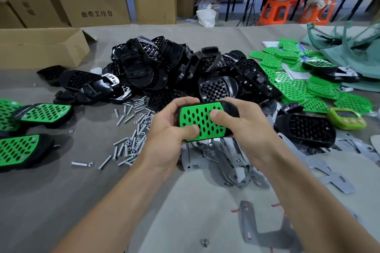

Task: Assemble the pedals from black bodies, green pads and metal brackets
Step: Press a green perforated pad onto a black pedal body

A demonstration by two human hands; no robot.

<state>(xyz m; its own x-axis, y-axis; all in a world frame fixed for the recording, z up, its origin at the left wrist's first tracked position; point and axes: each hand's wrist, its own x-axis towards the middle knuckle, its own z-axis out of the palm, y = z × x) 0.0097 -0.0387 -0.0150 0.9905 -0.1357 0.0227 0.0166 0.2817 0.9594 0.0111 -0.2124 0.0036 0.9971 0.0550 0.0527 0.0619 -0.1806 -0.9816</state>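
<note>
— Where's the pad?
— The pad [200, 122] sits on a body [231, 107], held over the middle of the tabletop [61, 191]. The left hand [166, 137] grips the left end, thumb on the pad. The right hand [242, 127] grips the right end, thumb pressing the pad too.
— Around it?
— Brackets [222, 162] just below, screws [131, 129] left, piled bodies [174, 68] behind, loose pads [294, 88] right, pedals [41, 113] far left.
</note>
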